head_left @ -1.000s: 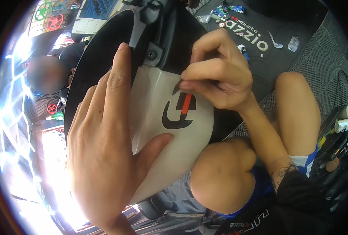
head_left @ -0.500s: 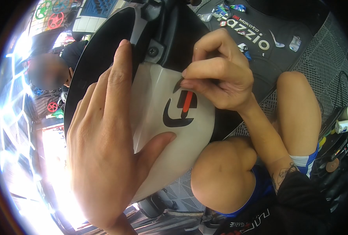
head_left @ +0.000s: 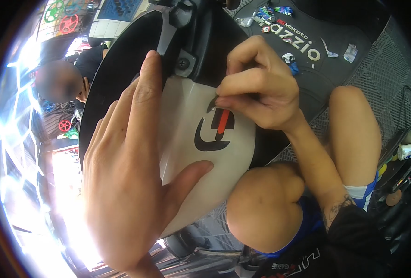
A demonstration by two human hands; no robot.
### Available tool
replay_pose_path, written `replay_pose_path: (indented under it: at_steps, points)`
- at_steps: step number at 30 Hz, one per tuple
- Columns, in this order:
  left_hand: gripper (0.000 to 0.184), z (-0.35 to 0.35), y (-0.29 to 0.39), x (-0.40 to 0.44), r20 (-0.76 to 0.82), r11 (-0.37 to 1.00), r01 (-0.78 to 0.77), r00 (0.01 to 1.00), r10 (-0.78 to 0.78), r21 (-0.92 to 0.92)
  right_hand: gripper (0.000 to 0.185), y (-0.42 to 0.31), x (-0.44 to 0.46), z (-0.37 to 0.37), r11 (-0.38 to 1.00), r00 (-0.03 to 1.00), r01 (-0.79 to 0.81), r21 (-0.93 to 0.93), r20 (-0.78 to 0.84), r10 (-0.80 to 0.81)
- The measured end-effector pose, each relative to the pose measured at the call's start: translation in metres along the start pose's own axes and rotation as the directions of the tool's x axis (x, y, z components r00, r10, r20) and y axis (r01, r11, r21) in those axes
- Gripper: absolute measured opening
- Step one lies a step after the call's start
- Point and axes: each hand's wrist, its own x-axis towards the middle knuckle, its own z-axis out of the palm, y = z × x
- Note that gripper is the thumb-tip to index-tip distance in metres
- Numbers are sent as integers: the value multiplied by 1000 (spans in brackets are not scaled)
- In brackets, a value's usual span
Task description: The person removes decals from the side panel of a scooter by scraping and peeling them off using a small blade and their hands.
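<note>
A white, glossy curved panel (head_left: pixel 182 99), with a dark part and a screw at its top, lies in the middle of the view. A black decal (head_left: pixel 210 144) with a red stripe sits on it. My left hand (head_left: pixel 127 171) lies flat along the panel's left side, fingers stretched out, the thumb resting on the white surface below the decal. At the decal's upper end my right hand (head_left: pixel 265 88) is closed, thumb and forefinger pinching a dark strip of it. The fingertips cover part of that strip.
A dark mat (head_left: pixel 307 51) with pale lettering carries scraps of foil and wrappers. My bent knees flank the lower right. A person (head_left: pixel 59 81) is at the left, and bottles (head_left: pixel 408 150) stand at the right edge. A bright opening glares at far left.
The panel and my left hand appear slightly shifted to the right and down in view. My right hand keeps its pinch at the decal's upper end.
</note>
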Motion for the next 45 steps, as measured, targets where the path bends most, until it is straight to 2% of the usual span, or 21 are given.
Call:
replay_pose_path:
  at_steps: [4, 7, 10, 12, 14, 15, 18, 19, 24, 25, 27, 29, 33, 38, 42, 45]
  points:
    - [110, -4, 3, 0, 21, 1000, 6, 1000, -6, 17, 18, -5, 2, -4, 993, 998, -61, 97, 25, 58]
    - [110, -10, 6, 2, 69, 998, 35, 997, -38, 42, 8, -10, 1, -13, 951, 985, -171, 258, 25, 170]
    - [109, -9, 5, 0, 29, 1000, -3, 1000, 3, 8, 7, -20, -4, -9, 952, 973, -226, 205, 14, 228]
    - [107, -7, 2, -2, -39, 996, -72, 997, 71, -43, 22, -21, -8, -5, 992, 992, -123, 40, 0, 123]
    - [104, -10, 8, -1, -20, 999, -18, 1000, 17, -34, 32, -32, -16, 2, 990, 997, -71, -119, -21, 69]
    - [103, -13, 12, 0, -3, 999, 13, 1000, -13, -32, 46, -32, -17, 3, 978, 1000, 17, -206, -15, -20]
    - [100, -24, 18, -2, 17, 998, 56, 998, -55, -35, 46, -34, -22, 6, 943, 996, 83, -324, 1, -88]
    - [99, -16, 15, -7, -39, 999, 24, 999, -25, -25, 47, -37, -24, 6, 934, 996, 82, -348, 7, -85]
    - [95, -15, 9, -5, -44, 1000, -19, 999, 18, -23, 32, -45, -17, 5, 960, 1000, 25, -277, 6, -24]
    - [94, 8, -5, -4, -100, 998, -56, 993, 55, -14, 28, -48, -15, 5, 966, 1000, 8, -260, 11, -6]
    - [93, 10, -11, -12, -142, 994, -108, 984, 104, -16, 23, -53, -6, 5, 966, 998, -34, -256, 40, 46]
    - [91, -9, -7, -17, -95, 992, -124, 988, 122, -22, 18, -56, -2, 7, 969, 995, -76, -237, 50, 90]
    - [89, -11, -4, -19, -56, 997, -72, 996, 71, -18, 15, -55, 4, 9, 949, 986, -30, -314, 145, 79]
    - [87, -17, -2, -26, -101, 994, -93, 991, 87, -57, 18, -53, 6, 10, 909, 976, 47, -414, 211, 45]
    - [86, -10, -3, -25, -84, 998, -70, 994, 70, 12, 18, -65, 14, 0, 912, 948, 28, -409, 300, 105]
    - [85, -11, -5, -27, -113, 996, -84, 990, 81, -19, 17, -73, 16, -6, 906, 944, 4, -423, 300, 136]
